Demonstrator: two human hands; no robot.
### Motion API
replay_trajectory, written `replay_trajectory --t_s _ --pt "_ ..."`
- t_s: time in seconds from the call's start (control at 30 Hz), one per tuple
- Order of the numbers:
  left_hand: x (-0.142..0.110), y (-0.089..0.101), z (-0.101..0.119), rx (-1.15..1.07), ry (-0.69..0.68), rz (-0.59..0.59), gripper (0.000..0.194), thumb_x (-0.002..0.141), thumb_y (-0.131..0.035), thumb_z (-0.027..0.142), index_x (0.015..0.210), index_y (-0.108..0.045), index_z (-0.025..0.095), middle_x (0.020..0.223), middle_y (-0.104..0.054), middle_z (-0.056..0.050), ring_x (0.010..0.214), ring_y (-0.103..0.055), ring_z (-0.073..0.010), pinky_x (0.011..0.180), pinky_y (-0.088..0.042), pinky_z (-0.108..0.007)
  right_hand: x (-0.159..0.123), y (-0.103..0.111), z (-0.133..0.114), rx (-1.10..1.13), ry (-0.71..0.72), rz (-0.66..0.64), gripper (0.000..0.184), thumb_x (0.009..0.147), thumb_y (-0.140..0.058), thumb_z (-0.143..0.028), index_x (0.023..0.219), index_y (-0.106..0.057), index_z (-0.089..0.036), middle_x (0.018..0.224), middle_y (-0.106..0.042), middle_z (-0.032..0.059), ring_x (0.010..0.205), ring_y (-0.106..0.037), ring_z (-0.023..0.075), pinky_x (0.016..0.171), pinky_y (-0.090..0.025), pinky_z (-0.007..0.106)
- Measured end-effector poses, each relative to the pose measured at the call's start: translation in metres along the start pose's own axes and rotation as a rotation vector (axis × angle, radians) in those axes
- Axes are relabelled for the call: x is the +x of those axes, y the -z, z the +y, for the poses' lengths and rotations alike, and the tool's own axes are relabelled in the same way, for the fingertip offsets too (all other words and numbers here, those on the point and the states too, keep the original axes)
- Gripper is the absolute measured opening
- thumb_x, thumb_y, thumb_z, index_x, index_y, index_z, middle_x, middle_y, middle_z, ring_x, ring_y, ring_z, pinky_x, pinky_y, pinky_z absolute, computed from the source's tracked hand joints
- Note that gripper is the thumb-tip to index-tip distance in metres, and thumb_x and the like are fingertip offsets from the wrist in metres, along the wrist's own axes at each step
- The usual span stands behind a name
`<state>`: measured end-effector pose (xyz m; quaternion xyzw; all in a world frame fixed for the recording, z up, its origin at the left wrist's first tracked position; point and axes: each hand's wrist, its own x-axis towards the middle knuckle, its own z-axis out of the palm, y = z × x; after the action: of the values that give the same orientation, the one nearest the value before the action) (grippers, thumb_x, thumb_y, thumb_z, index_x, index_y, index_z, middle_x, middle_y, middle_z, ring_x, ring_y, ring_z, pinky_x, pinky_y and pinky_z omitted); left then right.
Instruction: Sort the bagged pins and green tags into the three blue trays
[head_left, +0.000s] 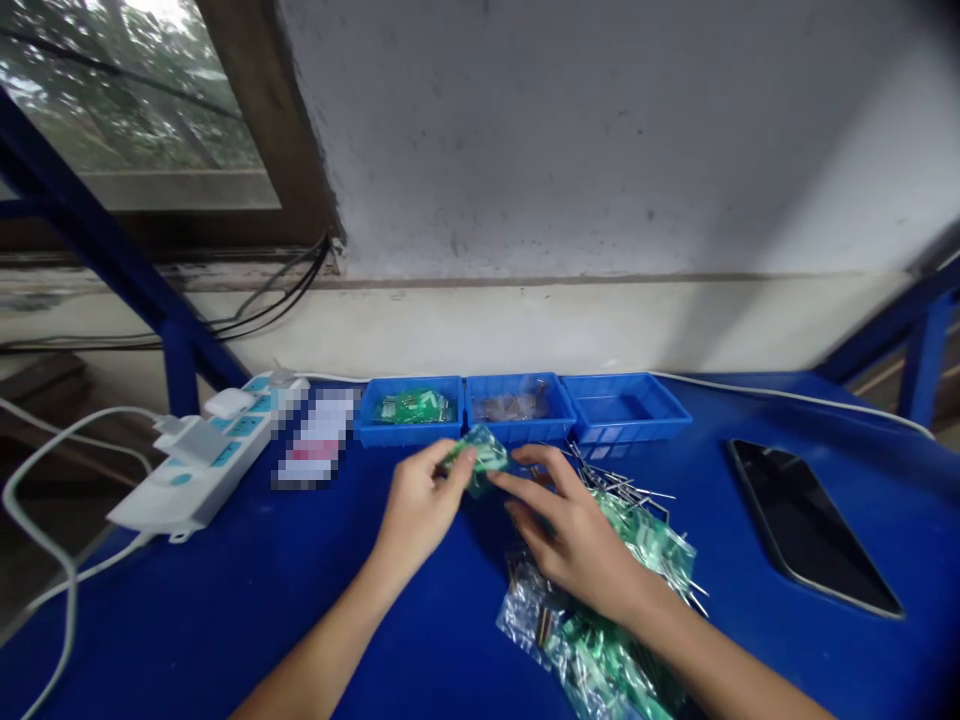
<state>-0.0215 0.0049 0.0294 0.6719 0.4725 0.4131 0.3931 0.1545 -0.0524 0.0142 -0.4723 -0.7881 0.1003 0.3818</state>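
Observation:
A small green-tinted plastic bag [484,452] is pinched between the thumb and fingers of my left hand [431,488], above the table in front of the bins. What lies inside it is too small to make out. Close to the bag's right side, my right hand [559,515] has its fingers apart and bent, with nothing visibly gripped; whether a fingertip touches the bag I cannot tell. Under and behind my right hand spreads a pile of green and clear plastic bags [600,650], partly hidden by my forearm. Thin metal rods [622,485] lie loose at its far edge.
Three blue bins stand along the wall: one with green bags [420,407], one with clear bags [514,404], and an empty bin [622,405]. A phone [814,525] lies at right. At left are a power strip [210,450] with white cables and a blurred-out item [319,440].

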Motion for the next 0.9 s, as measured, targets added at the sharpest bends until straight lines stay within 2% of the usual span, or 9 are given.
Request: replay_trajectory --t_s 0.13,0.23,0.37,0.43,0.47,0.57,0.7,0.8,0.9 --pt "0.048 0.037 -0.004 0.185 -0.145 0.452 0.030 0.078 -0.057 0.041 0.098 -0.059 0.018 0.077 -0.064 -0.002 0.066 -0.059 -0.0152 0.059 -0.043 -0.023 0.008 0.017 0.011 -0.104 -0.083 0.040 0.030 0.088 -0.046 -0.024 0.116 -0.057 -0.020 0.114 -0.050 0.0120 0.108 -0.050 0.0239 0.090 -0.046 0.042" --pt "0.080 0.056 -0.014 0.476 -0.109 0.523 0.033 0.078 -0.057 0.039 0.104 -0.054 0.018 0.078 -0.066 -0.004 0.067 -0.061 -0.0183 0.064 -0.045 -0.028 0.014 0.038 0.027 -0.181 -0.165 -0.073 0.031 0.089 -0.045 -0.033 0.114 -0.058 -0.020 0.104 -0.058 0.0100 0.100 -0.055 0.0235 0.087 -0.046 0.041" --pt "0.086 0.046 -0.027 0.807 -0.022 0.316 0.043 0.081 -0.053 0.044 0.113 -0.050 0.015 0.089 -0.065 -0.011 0.090 -0.059 -0.0290 0.078 -0.045 -0.039 0.013 0.058 0.050 -0.348 -0.342 -0.228 0.036 0.090 -0.041 -0.039 0.114 -0.058 -0.018 0.103 -0.063 0.0104 0.090 -0.061 0.0240 0.077 -0.048 0.038" --pt "0.069 0.033 -0.029 0.930 -0.081 0.257 0.045 0.084 -0.046 0.050 0.108 -0.055 0.014 0.108 -0.058 -0.017 0.108 -0.048 -0.0353 0.085 -0.041 -0.047 0.011 0.060 0.057 -0.483 -0.460 -0.288 0.035 0.089 -0.043 -0.040 0.106 -0.062 -0.017 0.098 -0.065 0.0113 0.085 -0.063 0.0262 0.070 -0.047 0.038" --pt "0.058 0.026 -0.029 0.972 -0.116 0.276 0.046 0.084 -0.044 0.052 0.107 -0.057 0.014 0.118 -0.052 -0.019 0.114 -0.042 -0.0379 0.087 -0.039 -0.051 0.009 0.058 0.059 -0.540 -0.506 -0.322 0.034 0.088 -0.044 -0.041 0.100 -0.064 -0.017 0.095 -0.066 0.0115 0.083 -0.063 0.0273 0.067 -0.046 0.037" --pt "0.019 0.007 -0.024 0.964 -0.259 0.287 0.043 0.087 -0.044 0.047 0.118 -0.051 0.019 0.131 -0.039 -0.017 0.124 -0.031 -0.0364 0.092 -0.033 -0.054 0.008 0.045 0.061 -0.625 -0.581 -0.350 0.030 0.085 -0.047 -0.042 0.092 -0.064 -0.018 0.088 -0.067 0.0110 0.078 -0.064 0.0280 0.059 -0.042 0.034" --pt "-0.013 -0.013 -0.018 0.845 -0.376 0.088 0.037 0.087 -0.048 0.041 0.120 -0.049 0.024 0.127 -0.044 -0.012 0.124 -0.031 -0.0325 0.094 -0.032 -0.052 0.008 0.025 0.059 -0.599 -0.575 -0.255 0.018 0.085 -0.048 -0.028 0.094 -0.061 -0.020 0.084 -0.066 0.0086 0.070 -0.063 0.0231 0.054 -0.036 0.029" --pt "-0.020 -0.024 -0.018 0.765 -0.423 -0.080 0.033 0.088 -0.048 0.035 0.120 -0.048 0.024 0.124 -0.049 -0.010 0.123 -0.034 -0.0308 0.094 -0.033 -0.051 0.008 0.019 0.058 -0.548 -0.522 -0.261 0.014 0.084 -0.047 -0.018 0.084 -0.060 -0.020 0.083 -0.063 0.0059 0.069 -0.061 0.0187 0.056 -0.037 0.028" --pt "-0.020 -0.025 -0.019 0.691 -0.421 -0.189 0.030 0.089 -0.048 0.031 0.117 -0.049 0.024 0.119 -0.054 -0.008 0.119 -0.039 -0.0293 0.092 -0.037 -0.049 0.009 0.019 0.053 -0.459 -0.385 -0.231 0.014 0.084 -0.047 -0.014 0.077 -0.058 -0.018 0.083 -0.058 0.0064 0.078 -0.057 0.0191 0.066 -0.041 0.029"
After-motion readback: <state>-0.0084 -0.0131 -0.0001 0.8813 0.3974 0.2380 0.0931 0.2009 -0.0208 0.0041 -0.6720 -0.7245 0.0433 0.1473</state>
